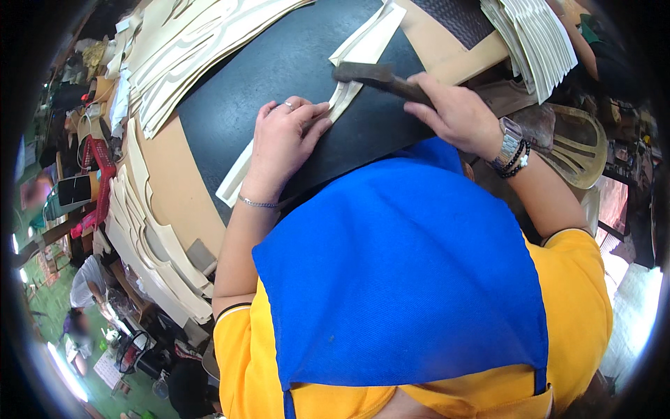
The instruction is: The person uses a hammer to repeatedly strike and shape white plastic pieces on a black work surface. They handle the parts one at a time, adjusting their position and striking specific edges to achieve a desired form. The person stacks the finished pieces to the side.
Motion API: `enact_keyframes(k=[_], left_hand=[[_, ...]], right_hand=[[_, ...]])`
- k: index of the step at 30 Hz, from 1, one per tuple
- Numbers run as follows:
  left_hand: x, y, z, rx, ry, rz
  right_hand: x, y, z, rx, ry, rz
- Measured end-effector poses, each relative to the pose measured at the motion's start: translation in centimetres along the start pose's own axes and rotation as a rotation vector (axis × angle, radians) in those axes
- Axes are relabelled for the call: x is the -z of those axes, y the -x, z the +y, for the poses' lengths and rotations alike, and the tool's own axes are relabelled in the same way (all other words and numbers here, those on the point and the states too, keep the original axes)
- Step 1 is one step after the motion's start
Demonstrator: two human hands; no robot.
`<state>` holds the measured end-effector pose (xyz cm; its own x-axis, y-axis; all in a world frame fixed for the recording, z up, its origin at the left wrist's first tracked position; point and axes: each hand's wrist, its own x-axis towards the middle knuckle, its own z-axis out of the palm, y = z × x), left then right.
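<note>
On a dark board (244, 98) lies a long cream leather-like piece (370, 43), running from the lower left, under my left hand, to the wider part at the top. My left hand (289, 136) is closed at the fingertips on the narrow folded stretch of this piece. In my right hand (457, 115) is a hammer (384, 78), gripped by its handle. The hammer head is over the cream piece, just beyond my left fingertips; whether it touches the piece I cannot tell.
Stacks of cream cut pieces (195, 56) lie at the far left, with more cut pieces (150, 244) along the left edge. Another fanned stack (537, 49) sits at the upper right. A plastic chair (583, 143) stands right. Other people (87, 283) are in the left background.
</note>
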<state>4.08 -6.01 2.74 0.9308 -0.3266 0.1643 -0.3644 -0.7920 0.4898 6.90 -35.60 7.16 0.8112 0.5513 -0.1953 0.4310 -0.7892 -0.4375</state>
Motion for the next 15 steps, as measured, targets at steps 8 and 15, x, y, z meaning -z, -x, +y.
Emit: enact_keyframes(k=[8, 15], left_hand=[[-1.7, -2.3, 1.7, 0.178, 0.092, 0.104], [-0.8, -1.6, 2.5, 0.231, 0.178, 0.001]], right_hand=[[-0.7, -1.5, 1.7, 0.139, -0.127, 0.298], [-0.8, -1.4, 2.3, 0.033, 0.025, 0.221]])
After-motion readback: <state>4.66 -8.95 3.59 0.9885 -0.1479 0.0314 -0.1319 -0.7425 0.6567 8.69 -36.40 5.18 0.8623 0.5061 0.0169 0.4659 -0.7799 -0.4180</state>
